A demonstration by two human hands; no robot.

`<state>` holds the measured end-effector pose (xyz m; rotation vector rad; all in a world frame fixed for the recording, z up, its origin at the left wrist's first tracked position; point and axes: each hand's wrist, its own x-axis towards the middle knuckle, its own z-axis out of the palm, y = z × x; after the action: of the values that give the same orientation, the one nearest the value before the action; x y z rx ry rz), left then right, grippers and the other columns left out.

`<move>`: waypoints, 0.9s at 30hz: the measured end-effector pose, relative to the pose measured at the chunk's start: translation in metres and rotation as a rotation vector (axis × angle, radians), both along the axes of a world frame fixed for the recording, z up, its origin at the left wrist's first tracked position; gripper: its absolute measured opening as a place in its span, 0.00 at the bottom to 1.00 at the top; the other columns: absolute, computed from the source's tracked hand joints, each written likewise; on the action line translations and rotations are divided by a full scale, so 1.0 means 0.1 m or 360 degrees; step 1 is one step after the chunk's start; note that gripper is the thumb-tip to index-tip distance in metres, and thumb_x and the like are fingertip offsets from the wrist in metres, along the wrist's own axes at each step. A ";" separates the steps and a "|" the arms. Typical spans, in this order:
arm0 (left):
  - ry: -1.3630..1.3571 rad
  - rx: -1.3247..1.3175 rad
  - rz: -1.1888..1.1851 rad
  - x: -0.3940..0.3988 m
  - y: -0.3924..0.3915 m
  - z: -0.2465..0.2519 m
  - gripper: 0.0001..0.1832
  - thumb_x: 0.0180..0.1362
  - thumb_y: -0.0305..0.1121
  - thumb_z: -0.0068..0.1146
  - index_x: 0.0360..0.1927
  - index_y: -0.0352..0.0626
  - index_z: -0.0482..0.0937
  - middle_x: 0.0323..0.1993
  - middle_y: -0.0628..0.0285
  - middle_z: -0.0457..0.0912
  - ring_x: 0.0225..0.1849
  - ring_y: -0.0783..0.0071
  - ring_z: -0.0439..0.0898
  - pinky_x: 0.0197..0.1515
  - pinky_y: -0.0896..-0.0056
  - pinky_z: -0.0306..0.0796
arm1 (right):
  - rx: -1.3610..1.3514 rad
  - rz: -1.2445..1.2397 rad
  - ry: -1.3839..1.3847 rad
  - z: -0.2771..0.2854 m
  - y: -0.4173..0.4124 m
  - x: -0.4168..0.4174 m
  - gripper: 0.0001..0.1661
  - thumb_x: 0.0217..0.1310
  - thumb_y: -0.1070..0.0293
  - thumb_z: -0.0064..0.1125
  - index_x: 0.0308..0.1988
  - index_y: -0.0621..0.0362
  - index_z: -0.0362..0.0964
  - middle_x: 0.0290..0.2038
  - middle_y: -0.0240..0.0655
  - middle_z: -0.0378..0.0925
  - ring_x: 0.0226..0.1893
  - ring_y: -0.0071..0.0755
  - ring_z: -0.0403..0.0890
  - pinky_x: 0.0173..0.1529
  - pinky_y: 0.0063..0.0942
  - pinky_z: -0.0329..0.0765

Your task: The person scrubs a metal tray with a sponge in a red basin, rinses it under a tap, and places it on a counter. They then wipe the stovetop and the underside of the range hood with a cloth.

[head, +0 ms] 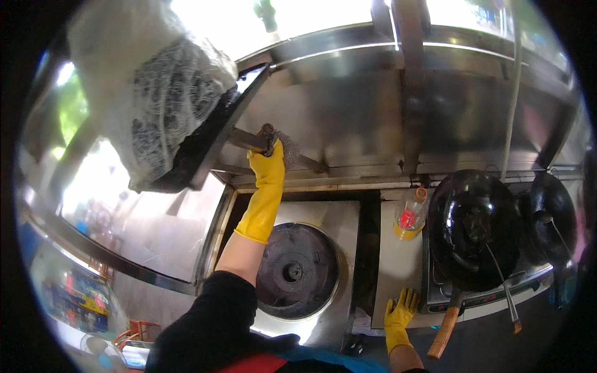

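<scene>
My left hand (267, 165), in a yellow rubber glove, reaches up to the stainless steel wall (359, 116). It grips a dark metal-wool scrubber (267, 132) pressed against a metal bar (246, 139). That bar runs from the wall towards a dark slanted panel (219, 126) draped with clear plastic sheeting (163, 93). Below my left forearm is a round, dark burner (298, 270) set in a steel cooktop (347, 233). My right hand (400, 311), gloved in yellow too, rests with fingers spread on the pale counter (401, 270), left of the induction stove.
A plastic bottle (409, 217) with an orange neck stands on the counter. A large black wok (471, 219) holding a ladle sits on the stove (485, 298), its wooden handle (444, 331) jutting forward. Another black wok (552, 210) is farther right. A pale vertical pipe (513, 102) crosses the wall.
</scene>
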<state>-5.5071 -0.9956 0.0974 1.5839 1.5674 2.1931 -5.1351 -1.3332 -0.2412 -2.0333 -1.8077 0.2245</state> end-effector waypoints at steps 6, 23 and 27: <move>0.0149 0.0140 0.0262 0.27 0.34 -0.83 0.21 0.51 0.33 0.70 0.46 0.34 0.80 0.41 0.54 0.83 0.43 0.63 0.82 0.49 0.65 0.73 | -0.0034 -0.0063 -0.0031 -0.05 -0.03 0.00 0.36 0.63 0.52 0.51 0.63 0.65 0.63 0.66 0.56 0.62 0.67 0.66 0.59 0.70 0.59 0.51; 0.0011 -0.0556 -0.0170 -0.04 -0.02 -0.11 0.36 0.45 0.33 0.75 0.58 0.32 0.72 0.55 0.52 0.77 0.55 0.60 0.75 0.59 0.64 0.67 | -0.0017 -0.0076 -0.0015 -0.06 0.04 0.05 0.38 0.62 0.51 0.51 0.65 0.62 0.61 0.67 0.52 0.61 0.69 0.59 0.58 0.72 0.56 0.48; 0.0354 -0.0672 0.0421 -0.17 -0.85 1.14 0.39 0.52 0.45 0.70 0.63 0.34 0.69 0.60 0.48 0.74 0.58 0.56 0.73 0.62 0.65 0.64 | 0.0023 -0.0046 0.0077 0.12 0.06 -0.03 0.38 0.63 0.51 0.51 0.65 0.61 0.61 0.69 0.50 0.58 0.69 0.59 0.57 0.72 0.57 0.46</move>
<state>-5.5245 -1.0810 0.2117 1.5984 2.2351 1.6578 -5.1382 -1.3277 -0.2297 -2.0254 -1.7448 0.2496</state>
